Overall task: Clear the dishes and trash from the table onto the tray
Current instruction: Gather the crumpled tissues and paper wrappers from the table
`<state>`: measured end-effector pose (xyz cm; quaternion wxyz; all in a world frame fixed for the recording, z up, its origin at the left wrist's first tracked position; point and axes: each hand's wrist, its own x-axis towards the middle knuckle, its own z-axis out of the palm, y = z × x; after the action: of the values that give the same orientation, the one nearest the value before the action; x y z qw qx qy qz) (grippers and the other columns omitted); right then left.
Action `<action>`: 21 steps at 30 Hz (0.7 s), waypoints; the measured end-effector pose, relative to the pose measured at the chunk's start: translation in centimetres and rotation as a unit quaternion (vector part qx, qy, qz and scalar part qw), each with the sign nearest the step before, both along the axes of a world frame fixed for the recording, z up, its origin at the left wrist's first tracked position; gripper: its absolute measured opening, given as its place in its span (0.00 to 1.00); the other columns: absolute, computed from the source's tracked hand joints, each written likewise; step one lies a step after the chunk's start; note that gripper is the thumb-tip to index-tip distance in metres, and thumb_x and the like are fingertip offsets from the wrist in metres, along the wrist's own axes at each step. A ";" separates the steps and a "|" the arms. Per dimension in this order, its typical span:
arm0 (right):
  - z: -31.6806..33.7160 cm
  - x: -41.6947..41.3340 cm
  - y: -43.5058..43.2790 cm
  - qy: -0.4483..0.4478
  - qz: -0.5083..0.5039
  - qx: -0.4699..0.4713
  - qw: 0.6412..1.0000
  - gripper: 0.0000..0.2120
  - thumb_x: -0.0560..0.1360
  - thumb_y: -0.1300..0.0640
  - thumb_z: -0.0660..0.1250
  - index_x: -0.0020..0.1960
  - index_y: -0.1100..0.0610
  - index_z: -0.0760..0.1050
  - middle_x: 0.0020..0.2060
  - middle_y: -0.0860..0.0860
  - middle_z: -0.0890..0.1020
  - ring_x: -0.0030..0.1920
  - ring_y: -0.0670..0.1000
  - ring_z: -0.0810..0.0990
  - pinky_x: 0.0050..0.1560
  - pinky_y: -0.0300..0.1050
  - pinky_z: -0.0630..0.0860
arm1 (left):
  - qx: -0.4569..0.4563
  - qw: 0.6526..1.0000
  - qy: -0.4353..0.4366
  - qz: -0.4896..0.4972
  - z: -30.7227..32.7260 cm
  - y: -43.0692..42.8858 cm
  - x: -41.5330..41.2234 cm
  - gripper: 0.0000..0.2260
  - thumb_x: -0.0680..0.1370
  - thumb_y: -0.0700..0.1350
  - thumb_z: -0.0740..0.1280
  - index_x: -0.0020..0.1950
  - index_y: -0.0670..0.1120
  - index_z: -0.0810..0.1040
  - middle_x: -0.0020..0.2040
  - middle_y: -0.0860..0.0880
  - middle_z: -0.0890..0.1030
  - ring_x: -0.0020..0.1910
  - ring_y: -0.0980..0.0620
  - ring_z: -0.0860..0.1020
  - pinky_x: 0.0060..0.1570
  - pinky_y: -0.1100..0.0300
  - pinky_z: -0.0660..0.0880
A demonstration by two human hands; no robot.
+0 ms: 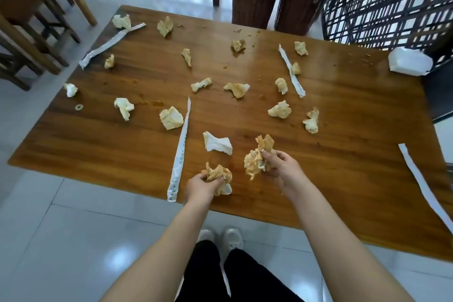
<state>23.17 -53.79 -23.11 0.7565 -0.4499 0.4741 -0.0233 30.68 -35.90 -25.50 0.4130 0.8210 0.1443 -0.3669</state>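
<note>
Your shoes (220, 238) stand at the near edge of the wooden table (98, 144) as both hands gather trash. Your left hand (201, 185) curls round a stained napkin wad (219, 175) close to that edge. Just beside it, your right hand (279, 164) pinches a larger napkin bundle (255, 162). A white napkin (218, 144) lies just beyond them and a long paper sleeve (180, 152) runs to their left. More crumpled wads are scattered to the far edge, and a white box (409, 61) sits at the far right corner. No tray or dishes show. The job looks to be in its early collecting stage. With both hands full, the next move likely calls for finding the tray and unloading there, or packing the wads tighter before taking the white napkin.
</note>
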 end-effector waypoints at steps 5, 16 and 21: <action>0.2 -0.1 -0.1 0.026 -0.054 -0.033 0.998 0.12 0.74 0.57 0.71 0.56 0.58 0.76 0.48 0.54 0.84 0.48 0.52 0.82 0.54 0.49 0.78 | -0.067 0.997 0.005 0.025 1.1 0.2 1.4 0.24 0.72 0.51 0.74 0.66 0.44 0.74 0.57 0.49 0.78 0.54 0.50 0.74 0.53 0.56 0.72; -1.8 2.8 -1.0 0.161 0.030 -0.184 0.969 0.20 0.68 0.48 0.76 0.58 0.50 0.78 0.53 0.48 0.79 0.59 0.52 0.74 0.60 0.50 0.71 | -0.164 0.986 0.003 0.025 2.8 -1.7 4.7 0.26 0.74 0.50 0.72 0.69 0.44 0.70 0.56 0.50 0.77 0.56 0.51 0.74 0.60 0.56 0.71; -2.9 3.8 -0.2 0.231 0.094 -0.267 0.931 0.23 0.70 0.45 0.73 0.63 0.51 0.77 0.59 0.50 0.78 0.66 0.56 0.66 0.62 0.50 0.68 | -0.172 0.985 0.014 0.013 2.4 -1.8 5.6 0.26 0.74 0.49 0.72 0.69 0.45 0.70 0.55 0.50 0.77 0.55 0.51 0.74 0.62 0.53 0.71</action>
<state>26.93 -53.99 -26.04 0.4769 -0.6710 0.5671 0.0266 36.24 -37.68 -23.08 0.5505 0.7307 0.0952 -0.3924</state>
